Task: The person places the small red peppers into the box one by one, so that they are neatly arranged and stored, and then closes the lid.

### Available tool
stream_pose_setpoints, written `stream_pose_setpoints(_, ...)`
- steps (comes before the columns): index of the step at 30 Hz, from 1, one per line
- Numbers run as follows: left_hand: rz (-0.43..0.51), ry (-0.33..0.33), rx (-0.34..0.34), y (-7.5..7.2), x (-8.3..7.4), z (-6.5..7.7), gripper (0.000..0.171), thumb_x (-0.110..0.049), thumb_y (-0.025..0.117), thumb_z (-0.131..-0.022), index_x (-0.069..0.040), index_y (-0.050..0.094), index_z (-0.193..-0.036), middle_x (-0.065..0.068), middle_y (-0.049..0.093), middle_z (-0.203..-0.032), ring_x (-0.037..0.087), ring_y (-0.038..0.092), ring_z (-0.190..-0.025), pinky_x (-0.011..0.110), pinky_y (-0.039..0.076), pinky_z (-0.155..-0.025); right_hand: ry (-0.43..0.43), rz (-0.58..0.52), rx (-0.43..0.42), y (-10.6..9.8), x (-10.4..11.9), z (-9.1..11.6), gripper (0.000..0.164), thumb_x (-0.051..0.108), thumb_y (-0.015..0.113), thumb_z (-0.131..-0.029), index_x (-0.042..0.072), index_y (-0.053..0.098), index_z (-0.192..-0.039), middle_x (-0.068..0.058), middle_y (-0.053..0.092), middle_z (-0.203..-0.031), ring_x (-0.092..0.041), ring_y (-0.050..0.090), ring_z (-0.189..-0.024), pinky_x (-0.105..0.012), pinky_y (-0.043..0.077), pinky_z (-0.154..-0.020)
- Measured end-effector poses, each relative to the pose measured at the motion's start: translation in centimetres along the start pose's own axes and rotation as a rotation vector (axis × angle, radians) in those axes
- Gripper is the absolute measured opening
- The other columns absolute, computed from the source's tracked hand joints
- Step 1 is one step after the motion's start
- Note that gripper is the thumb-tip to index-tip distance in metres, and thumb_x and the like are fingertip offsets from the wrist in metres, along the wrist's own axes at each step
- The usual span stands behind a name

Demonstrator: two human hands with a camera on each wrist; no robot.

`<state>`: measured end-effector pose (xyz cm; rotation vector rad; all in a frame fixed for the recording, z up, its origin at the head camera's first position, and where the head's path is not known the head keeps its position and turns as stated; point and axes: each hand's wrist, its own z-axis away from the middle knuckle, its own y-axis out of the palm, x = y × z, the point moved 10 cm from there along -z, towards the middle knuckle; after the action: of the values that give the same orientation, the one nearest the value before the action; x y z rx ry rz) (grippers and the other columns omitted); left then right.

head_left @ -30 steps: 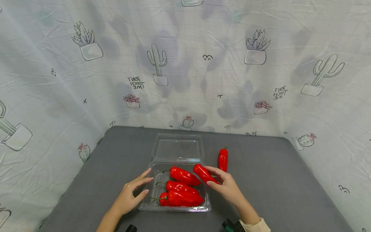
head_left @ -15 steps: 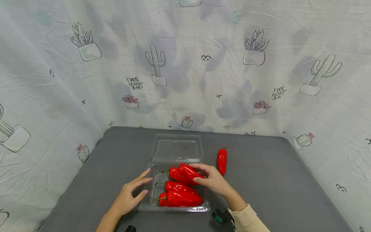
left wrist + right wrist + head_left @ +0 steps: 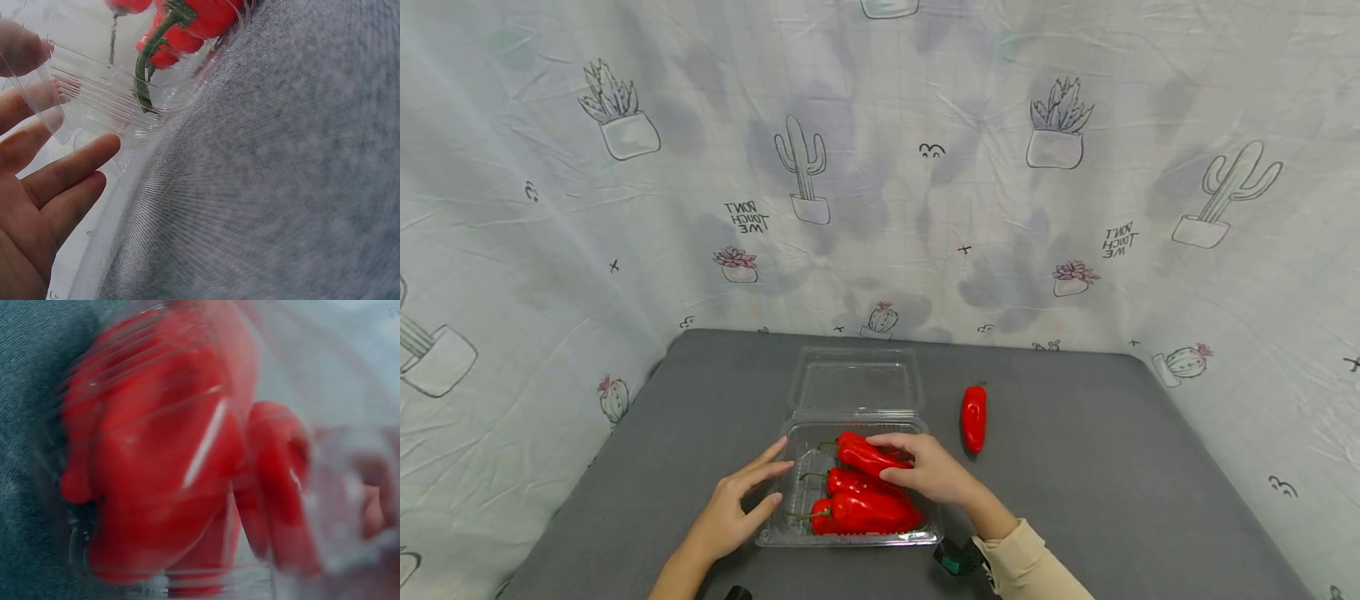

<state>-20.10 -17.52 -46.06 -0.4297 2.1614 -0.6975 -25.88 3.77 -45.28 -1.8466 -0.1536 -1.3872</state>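
A clear plastic clamshell box (image 3: 850, 541) lies with its lid (image 3: 856, 382) folded back, and several red peppers (image 3: 872, 512) with green stems are inside. My right hand (image 3: 934, 473) reaches over the box's back right part, thumb and fingers curled round a red pepper (image 3: 865, 454) beside the others. That hand partly hides the pepper; the right wrist view is blurred, showing red peppers (image 3: 162, 462) through the plastic. My left hand (image 3: 726, 508) keeps its fingers spread at the box's left rim. In the left wrist view its fingers (image 3: 75, 165) lie close to the clear wall.
One more red pepper (image 3: 974, 419) lies on the grey tabletop (image 3: 1075, 467), right of the box. A white sheet (image 3: 880, 167) printed with cactus drawings hangs behind and around the table.
My right hand has carried a red pepper leftward from the box's right side and lowered it in among the others. The left hand stays in place.
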Motion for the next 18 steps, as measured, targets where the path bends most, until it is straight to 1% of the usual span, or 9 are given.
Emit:
stream_pose_setpoints(4, -0.004, -0.006, 0.004, 0.03, 0.09, 0.00, 0.042, -0.002, 0.067, -0.084, -0.007, 0.061, -0.125, 0.017, 0.044, -0.145, 0.026, 0.059, -0.116, 0.034, 0.055, -0.082, -0.002, 0.026, 0.002, 0.16, 0.05, 0.10, 0.043, 0.008, 0.063, -0.089, 0.005, 0.056, -0.131, -0.011, 0.063, -0.123, -0.025, 0.060, -0.106, -0.026, 0.051, -0.086)
stream_pose_setpoints(6, -0.006, -0.010, 0.001, 0.02, 0.16, -0.01, 0.042, -0.002, 0.067, -0.084, -0.007, 0.061, -0.125, 0.017, 0.044, -0.145, 0.024, 0.059, -0.116, 0.033, 0.055, -0.082, -0.010, 0.036, 0.005, 0.20, 0.05, 0.14, 0.043, 0.011, 0.064, -0.090, 0.008, 0.056, -0.131, -0.008, 0.063, -0.123, -0.022, 0.060, -0.106, -0.025, 0.051, -0.086)
stream_pose_setpoints(10, -0.003, -0.019, -0.007, 0.03, 0.36, 0.03, 0.043, -0.001, 0.068, -0.083, -0.007, 0.061, -0.125, 0.017, 0.044, -0.144, 0.021, 0.059, -0.116, 0.032, 0.055, -0.081, -0.046, 0.078, 0.006, 0.38, 0.23, 0.20, 0.042, 0.016, 0.064, -0.090, 0.011, 0.056, -0.132, -0.006, 0.065, -0.121, -0.016, 0.060, -0.103, -0.024, 0.051, -0.086)
stream_pose_setpoints(14, -0.006, -0.020, -0.021, -0.02, 0.49, 0.05, 0.044, 0.000, 0.069, -0.082, -0.007, 0.062, -0.124, 0.018, 0.046, -0.143, 0.022, 0.059, -0.117, 0.031, 0.054, -0.082, -0.048, 0.122, -0.003, 0.64, 0.18, 0.25, 0.043, 0.015, 0.063, -0.090, 0.014, 0.056, -0.133, -0.003, 0.065, -0.121, -0.012, 0.059, -0.101, -0.025, 0.050, -0.087)
stream_pose_setpoints(18, -0.013, -0.021, -0.024, -0.10, 0.39, 0.03, 0.044, -0.001, 0.069, -0.081, -0.007, 0.062, -0.124, 0.018, 0.046, -0.143, 0.022, 0.058, -0.118, 0.031, 0.054, -0.082, -0.042, 0.182, -0.013, 0.89, 0.21, 0.25, 0.044, 0.012, 0.064, -0.090, 0.016, 0.057, -0.133, -0.002, 0.064, -0.122, -0.012, 0.059, -0.104, -0.028, 0.049, -0.091)
